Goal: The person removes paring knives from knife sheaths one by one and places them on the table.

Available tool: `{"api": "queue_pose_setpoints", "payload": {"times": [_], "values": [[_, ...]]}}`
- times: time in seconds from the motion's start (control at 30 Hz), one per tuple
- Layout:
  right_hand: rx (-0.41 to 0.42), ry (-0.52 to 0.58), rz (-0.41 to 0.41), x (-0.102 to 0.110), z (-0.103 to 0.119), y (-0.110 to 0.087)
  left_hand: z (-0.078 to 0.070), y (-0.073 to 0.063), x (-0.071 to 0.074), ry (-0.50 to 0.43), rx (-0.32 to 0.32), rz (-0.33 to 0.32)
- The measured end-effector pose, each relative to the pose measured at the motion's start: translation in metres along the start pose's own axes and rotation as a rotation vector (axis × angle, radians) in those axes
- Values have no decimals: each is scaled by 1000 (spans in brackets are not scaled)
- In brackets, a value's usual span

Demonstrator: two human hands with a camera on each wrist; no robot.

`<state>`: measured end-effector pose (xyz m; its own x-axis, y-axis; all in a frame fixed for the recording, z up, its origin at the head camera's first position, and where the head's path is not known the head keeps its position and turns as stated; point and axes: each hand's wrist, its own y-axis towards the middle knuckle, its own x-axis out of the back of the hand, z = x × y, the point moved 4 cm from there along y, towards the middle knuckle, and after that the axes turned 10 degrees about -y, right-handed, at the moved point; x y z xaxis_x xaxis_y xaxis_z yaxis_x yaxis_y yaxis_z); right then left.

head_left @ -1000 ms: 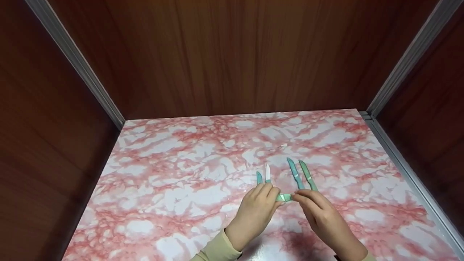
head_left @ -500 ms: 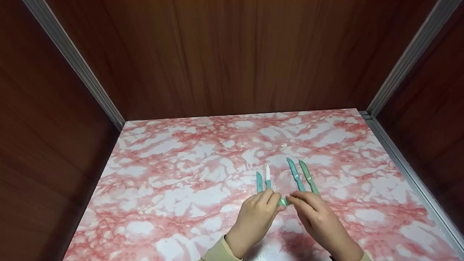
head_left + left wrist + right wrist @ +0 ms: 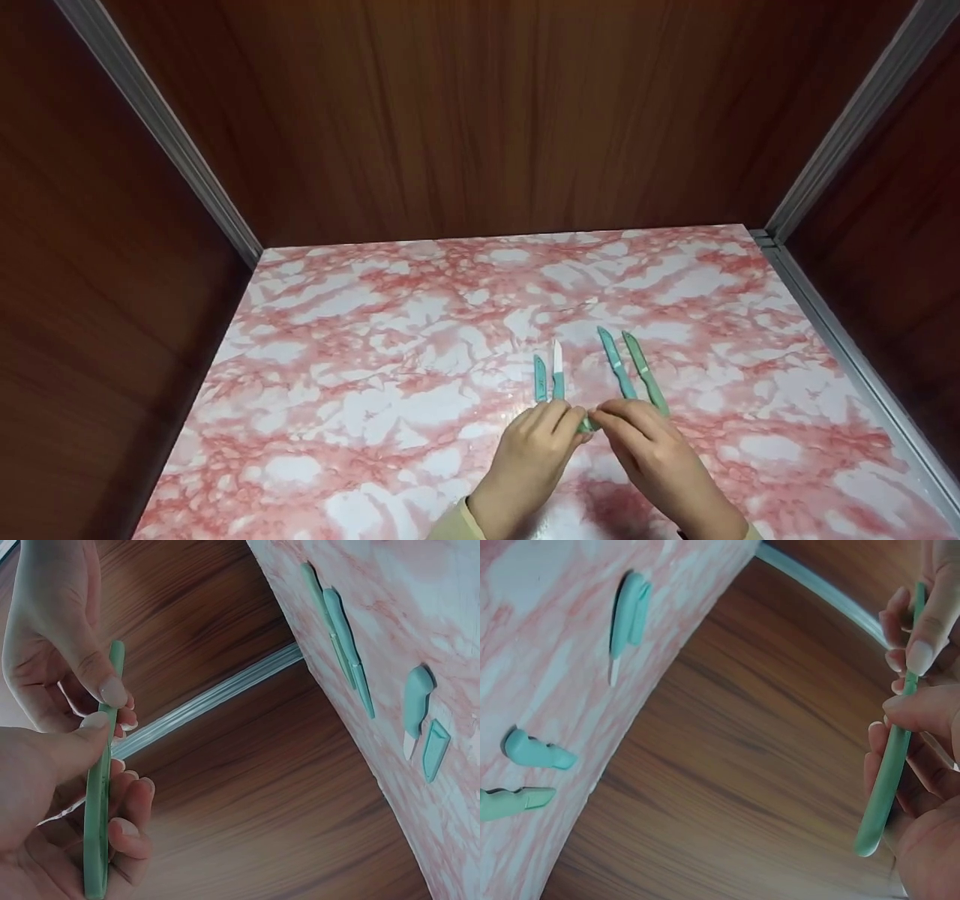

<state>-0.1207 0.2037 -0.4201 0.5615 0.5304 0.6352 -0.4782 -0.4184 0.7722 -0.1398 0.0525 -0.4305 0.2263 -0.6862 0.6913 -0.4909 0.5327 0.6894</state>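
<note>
The left hand point(image 3: 34, 802) and right hand point(image 3: 937, 840) pinched opposite ends of a green knife point(image 3: 97, 795); it seemed light, stiff, smooth, best gripped by its handle point(image 3: 887, 787).

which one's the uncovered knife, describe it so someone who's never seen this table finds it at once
On the pink-and-white marbled table, look just beyond the left hand. Lying beside a loose teal sheath is the teal-handled knife. Its white blade is bare, unlike the sheathed teal knife and sheathed green knife farther right.
</note>
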Motion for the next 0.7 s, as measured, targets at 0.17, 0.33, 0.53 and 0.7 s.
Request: {"api": "queue_pose_setpoints", "payload": {"times": [0.17, 0.33, 0.53, 0.7], "values": [[0, -4, 2, 0, 0, 0, 0, -2, 0, 3, -6, 11], [-3, -2, 12, -1, 0, 0, 1, -3, -1, -20, 1, -1], [-12, 11, 26, -1, 0, -1, 2, -3, -1, -45, 16, -20], [-14, 20, 34, 0, -1, -2, 2, -3, -1, -30, 6, -17]]}}
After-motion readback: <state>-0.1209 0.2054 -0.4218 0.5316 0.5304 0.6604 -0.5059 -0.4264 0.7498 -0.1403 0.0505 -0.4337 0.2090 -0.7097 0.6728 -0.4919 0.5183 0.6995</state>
